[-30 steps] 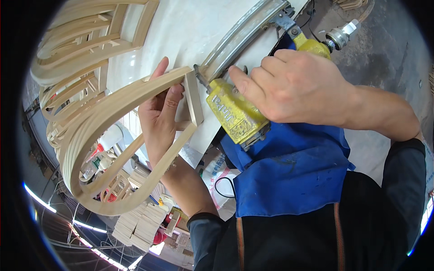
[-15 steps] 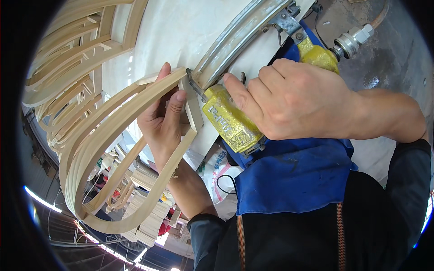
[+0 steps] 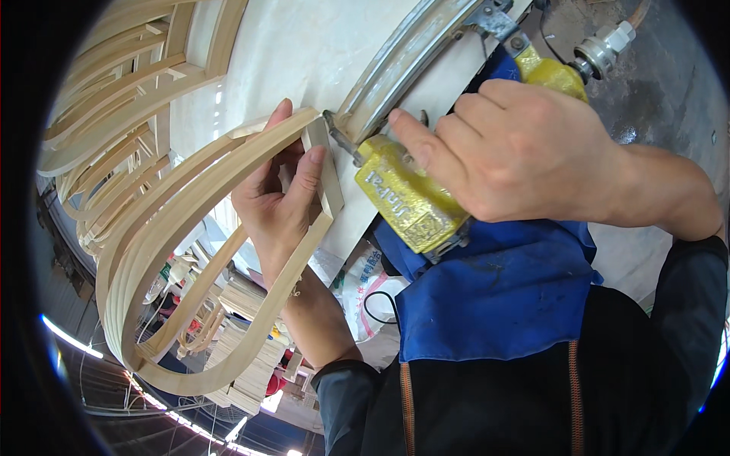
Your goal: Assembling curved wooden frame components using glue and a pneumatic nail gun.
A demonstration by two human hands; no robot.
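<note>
My left hand [image 3: 280, 204] is closed round the short end crosspiece of a curved, pale wooden frame [image 3: 199, 381], its thumb along the near side and fingers behind. The frame bends away to the left in long loops. My right hand [image 3: 532, 148] grips a yellow air nail gun [image 3: 411, 196] with a long curved metal magazine [image 3: 414, 53]. The gun's nose points left at the frame's upper corner, close to the wood. I cannot tell whether it touches. The gun's handle is largely hidden under my right hand.
A pale work surface [image 3: 266, 57] lies beneath the frame. More curved wooden frames [image 3: 114, 114] are stacked at the far left. A metal hose coupling [image 3: 601, 53] joins the gun at upper right. My blue apron [image 3: 494, 304] hangs below it. Piled wooden pieces [image 3: 239, 365] stand lower left.
My right hand and the nail gun have shifted a little to the right, away from the frame's crosspiece. My left hand and the frame have barely moved.
</note>
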